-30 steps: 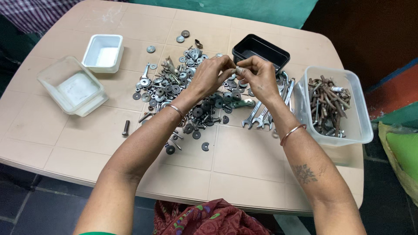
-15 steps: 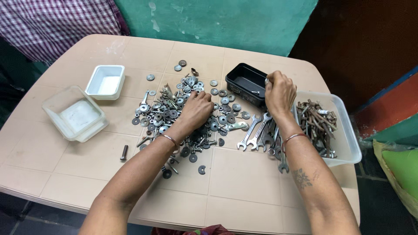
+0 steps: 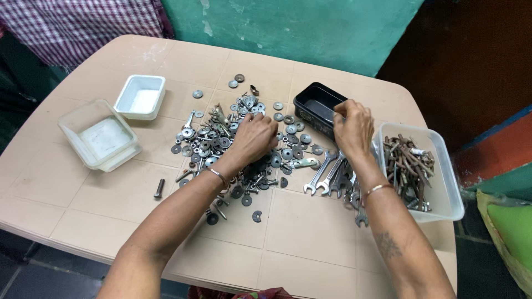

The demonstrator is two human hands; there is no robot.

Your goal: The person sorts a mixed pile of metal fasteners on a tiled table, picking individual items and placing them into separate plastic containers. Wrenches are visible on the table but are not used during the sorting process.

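My left hand (image 3: 256, 138) rests clenched on the washer pile (image 3: 233, 138); my right hand (image 3: 353, 126) pinches something, I cannot tell what, over the black tin (image 3: 316, 108); next needs a careful release

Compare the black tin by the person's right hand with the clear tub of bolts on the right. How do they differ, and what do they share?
The black tin is dark, opaque and smaller; the clear tub is see-through and larger. The black tin looks nearly empty from here, while the clear tub holds a heap of long bolts. The right hand reaches over the black tin's rim; the clear tub lies beside that arm's wrist. Both are open, rectangular and stand on the table.
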